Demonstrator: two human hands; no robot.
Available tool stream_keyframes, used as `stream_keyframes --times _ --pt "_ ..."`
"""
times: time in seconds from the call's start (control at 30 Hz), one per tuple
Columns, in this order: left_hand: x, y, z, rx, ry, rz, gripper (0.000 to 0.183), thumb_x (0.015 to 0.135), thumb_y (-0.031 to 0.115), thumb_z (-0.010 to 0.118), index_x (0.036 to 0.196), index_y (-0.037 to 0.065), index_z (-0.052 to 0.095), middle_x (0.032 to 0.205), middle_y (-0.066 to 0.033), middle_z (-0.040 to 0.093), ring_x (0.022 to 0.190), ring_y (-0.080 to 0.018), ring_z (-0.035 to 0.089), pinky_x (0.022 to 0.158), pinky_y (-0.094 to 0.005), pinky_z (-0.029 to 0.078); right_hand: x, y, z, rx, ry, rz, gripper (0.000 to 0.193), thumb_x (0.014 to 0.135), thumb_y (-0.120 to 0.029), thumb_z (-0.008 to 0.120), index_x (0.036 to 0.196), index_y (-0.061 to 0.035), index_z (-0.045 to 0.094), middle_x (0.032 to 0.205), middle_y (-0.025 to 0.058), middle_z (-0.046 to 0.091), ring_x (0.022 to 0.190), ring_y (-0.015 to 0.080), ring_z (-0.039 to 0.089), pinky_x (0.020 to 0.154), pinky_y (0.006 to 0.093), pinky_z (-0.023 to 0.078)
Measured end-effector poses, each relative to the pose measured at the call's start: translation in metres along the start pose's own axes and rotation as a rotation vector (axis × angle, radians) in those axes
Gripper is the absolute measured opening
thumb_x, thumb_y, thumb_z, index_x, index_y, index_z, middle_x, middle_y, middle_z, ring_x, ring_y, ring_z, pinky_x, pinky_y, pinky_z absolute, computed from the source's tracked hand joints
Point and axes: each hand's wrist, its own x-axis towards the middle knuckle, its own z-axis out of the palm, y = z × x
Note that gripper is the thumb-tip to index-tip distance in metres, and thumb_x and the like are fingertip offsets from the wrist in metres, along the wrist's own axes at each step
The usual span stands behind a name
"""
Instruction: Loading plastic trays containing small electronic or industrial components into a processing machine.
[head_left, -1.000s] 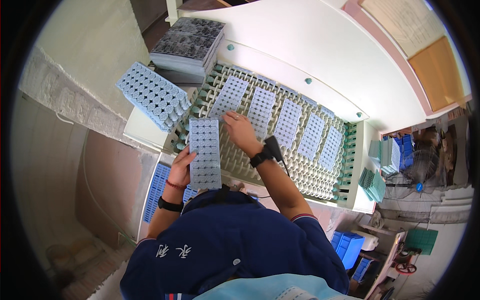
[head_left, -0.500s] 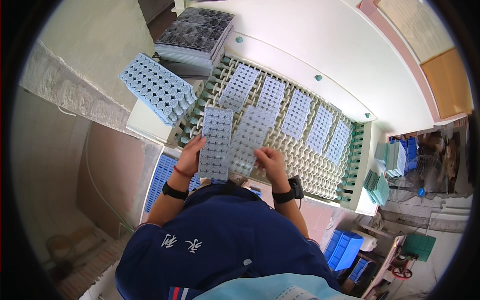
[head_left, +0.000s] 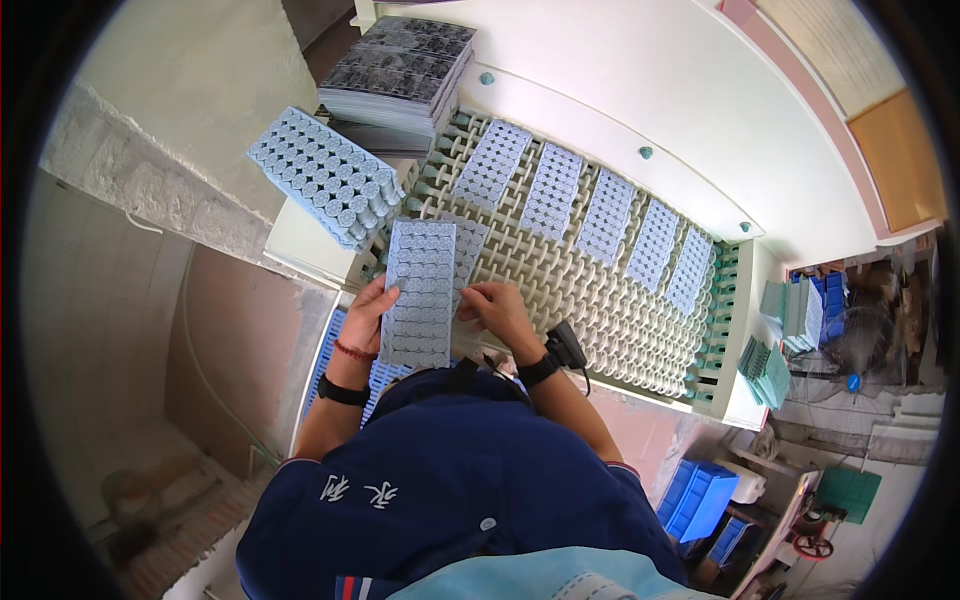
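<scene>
At what appears to be panel separation, the left hand (head_left: 370, 314) grips the front blue panel (head_left: 421, 295) above the near-left end of the conveyor (head_left: 585, 325), and the right hand (head_left: 497, 312), nearly closed at the rear panel (head_left: 469, 245), hold unclear, next needs a secure edge pinch.

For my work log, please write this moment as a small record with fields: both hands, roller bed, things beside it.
Left hand: grips left edge of a light-blue panel
Right hand: fingertips at a second panel, partly hidden behind the first; pinch unclear
Roller bed: white; five panels lie in a row
Left side: light-blue stack, dark-topped stack
Right side: pale green panels
</scene>
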Motion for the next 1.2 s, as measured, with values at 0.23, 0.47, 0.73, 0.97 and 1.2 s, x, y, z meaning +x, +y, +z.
stream_keyframes --times 0.23,0.47,0.73,0.97,1.2 --pt "0.017 -0.012 0.006 0.179 -0.011 -0.049 0.035 0.086 0.006 0.054 0.120 -0.001 0.046 0.109 -0.0077 0.059 0.097 -0.0149 0.056 0.085 -0.0286 0.045 -0.024 -0.003 0.001 0.062 -0.019 -0.054 0.025 0.084 -0.022 0.063 0.089 0.0023 0.063 0.069 0.0047 0.062 0.055 0.0075 0.057 0.045 0.0190 0.044" --pt "0.028 -0.017 -0.005 0.320 0.100 0.036 0.032 0.085 0.004 0.056 0.115 -0.001 0.049 0.105 -0.0074 0.060 0.092 -0.0137 0.058 0.080 -0.0273 0.047 -0.030 0.017 -0.040 -0.043 0.359 -0.038 0.022 0.081 -0.020 0.065 0.077 0.0025 0.065 0.058 0.0042 0.061 0.047 0.0080 0.056 0.044 0.0214 0.043" --pt "0.025 -0.012 -0.009 0.294 0.149 0.051 0.028 0.085 0.004 0.056 0.112 -0.001 0.049 0.101 -0.0074 0.061 0.088 -0.0143 0.059 0.078 -0.0281 0.048 -0.060 0.034 -0.098 -0.425 0.667 0.007 0.027 0.079 -0.029 0.064 0.075 -0.0020 0.068 0.054 0.0073 0.061 0.047 0.0144 0.061 0.049 0.0267 0.046" --pt "0.021 -0.011 -0.007 0.272 0.110 0.032 0.030 0.086 0.006 0.054 0.114 -0.002 0.048 0.105 -0.0084 0.060 0.091 -0.0160 0.058 0.080 -0.0291 0.047 -0.104 0.054 -0.175 -0.562 0.918 0.070 0.029 0.075 -0.033 0.065 0.076 -0.0044 0.070 0.057 0.0086 0.062 0.050 0.0181 0.061 0.051 0.0305 0.046" --pt "0.017 -0.006 0.013 0.066 0.001 -0.050 0.034 0.089 0.008 0.045 0.122 -0.003 0.044 0.114 -0.0119 0.056 0.100 -0.0204 0.057 0.086 -0.0313 0.045 -0.129 0.058 -0.184 -0.738 1.079 0.074 0.032 0.073 -0.034 0.068 0.084 -0.0046 0.069 0.069 0.0110 0.065 0.061 0.0214 0.064 0.058 0.0315 0.047"
